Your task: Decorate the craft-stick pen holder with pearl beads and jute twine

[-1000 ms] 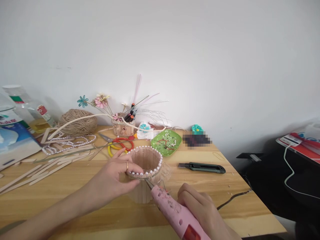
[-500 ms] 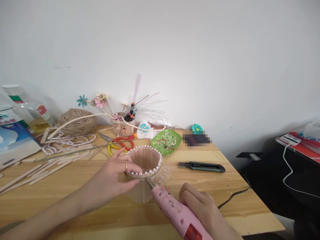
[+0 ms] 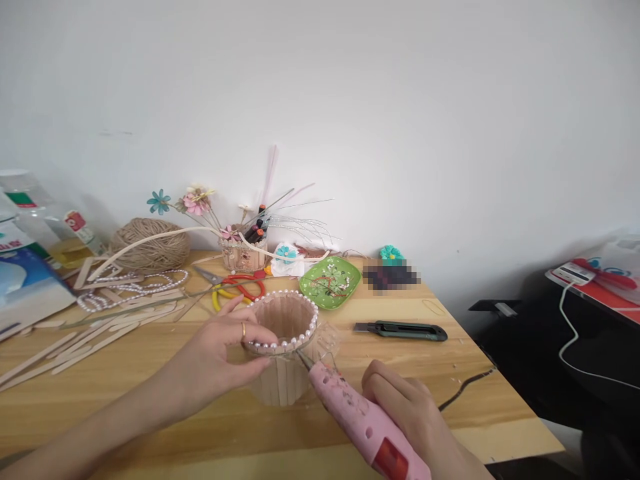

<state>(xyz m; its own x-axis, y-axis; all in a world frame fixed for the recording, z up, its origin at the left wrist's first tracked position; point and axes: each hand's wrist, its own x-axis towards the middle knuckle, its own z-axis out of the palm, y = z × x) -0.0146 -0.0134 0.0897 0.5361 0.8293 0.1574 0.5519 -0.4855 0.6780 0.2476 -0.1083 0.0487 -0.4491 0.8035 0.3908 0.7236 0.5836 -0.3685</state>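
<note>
— Well, where is the stick cup?
— Lower middle of the frame, upright on the wooden surface, with a pearl band running round its rim.
— Any writing on it?
— None that shows. The bottles at the far left carry red and green labels, but the print is too blurred to read.
— And the hands?
— The left hand is curled round the cup's near-left side, fingertips pinched on the pearl band. The right hand is closed round the grip of a pink glue gun, whose nozzle touches the cup's wall just under the pearls.
— Around them?
— A green-handled utility knife lies to the right, a green dish behind the cup, scissors beside that, loose wooden sticks and a twine ball toward the left.
</note>
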